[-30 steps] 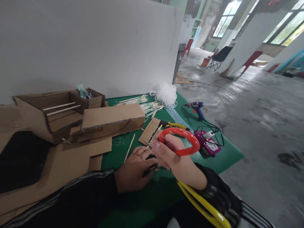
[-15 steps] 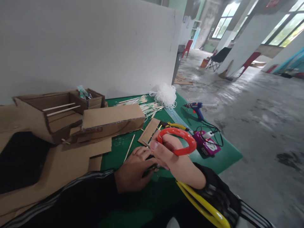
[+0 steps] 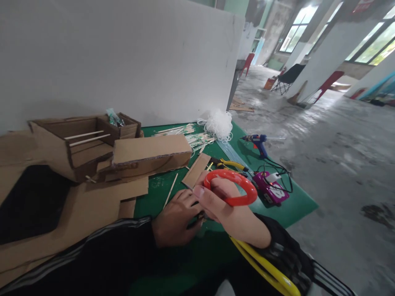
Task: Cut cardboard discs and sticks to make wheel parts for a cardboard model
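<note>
My right hand (image 3: 220, 195) is closed through the red handle (image 3: 247, 191) of scissors, its thumb and fingers pressed together; the blades are mostly hidden. Beside it, my left hand (image 3: 179, 218) rests low over the green table, fingers curled on something small and dark that I cannot make out. Just beyond the hands lies a flat cardboard strip (image 3: 196, 169). Pliers with yellow handles (image 3: 231, 164) are behind my right hand. A thin wooden stick (image 3: 170, 190) lies left of my left hand. Yellow handles (image 3: 265, 267) show below my right forearm.
Cardboard boxes (image 3: 152, 150) and an open cardboard box with sticks (image 3: 49, 144) stand at the left. White string (image 3: 219, 124) lies at the back of the green table (image 3: 300, 205). A blue glue gun (image 3: 261, 144) and purple power strip (image 3: 271, 189) with a black cable are at the right.
The view has shifted slightly, so the table things appear a little further right. Both hands keep nearly the same pose, and the thin blade tip seen earlier by my right thumb is less visible.
</note>
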Demonstrator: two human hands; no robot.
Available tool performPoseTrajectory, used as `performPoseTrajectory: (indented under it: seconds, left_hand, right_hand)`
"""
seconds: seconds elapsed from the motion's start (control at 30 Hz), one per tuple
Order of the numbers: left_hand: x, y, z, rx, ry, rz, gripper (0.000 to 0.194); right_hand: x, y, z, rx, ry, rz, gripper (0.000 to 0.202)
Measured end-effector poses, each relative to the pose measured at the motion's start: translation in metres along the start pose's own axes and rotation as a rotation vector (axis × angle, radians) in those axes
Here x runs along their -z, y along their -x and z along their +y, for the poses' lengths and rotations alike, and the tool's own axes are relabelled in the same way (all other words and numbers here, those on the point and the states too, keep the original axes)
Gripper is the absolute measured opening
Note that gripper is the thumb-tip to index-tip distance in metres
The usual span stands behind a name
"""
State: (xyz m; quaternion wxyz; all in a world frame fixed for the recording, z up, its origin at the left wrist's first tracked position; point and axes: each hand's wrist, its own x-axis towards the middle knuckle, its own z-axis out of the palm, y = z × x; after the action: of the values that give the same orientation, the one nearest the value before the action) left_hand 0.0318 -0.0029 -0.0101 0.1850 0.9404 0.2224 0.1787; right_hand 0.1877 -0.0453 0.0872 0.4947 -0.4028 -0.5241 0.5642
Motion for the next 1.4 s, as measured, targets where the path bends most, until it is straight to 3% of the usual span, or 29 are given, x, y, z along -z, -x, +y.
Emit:
performPoseTrajectory:
  seconds: [0.27,0.7,0.93,1.13,1.4]
  left_hand:
    - [0.003,-0.001,0.001,0.001,0.024,0.003,0.022]
    - [0.0,-0.001,0.0,-0.013,-0.026,0.021,0.014]
    - [-0.002,0.0,0.0,0.01,-0.025,0.006,0.016]
    - [0.0,0.0,0.001,0.021,-0.037,-0.012,0.017]
    - [-0.003,-0.002,-0.005,0.054,0.022,-0.019,0.017]
  right_hand:
    - [0.004,0.002,-0.002,0.035,0.081,-0.063,0.033]
    - [0.005,-0.004,0.012,0.028,0.089,0.012,0.036]
    - [0.0,-0.001,0.006,0.007,-0.008,0.022,0.031]
    - [-0.004,0.0,-0.003,0.055,0.151,0.031,0.036]
    - [-0.004,0.002,0.008,0.025,0.074,0.088,0.034]
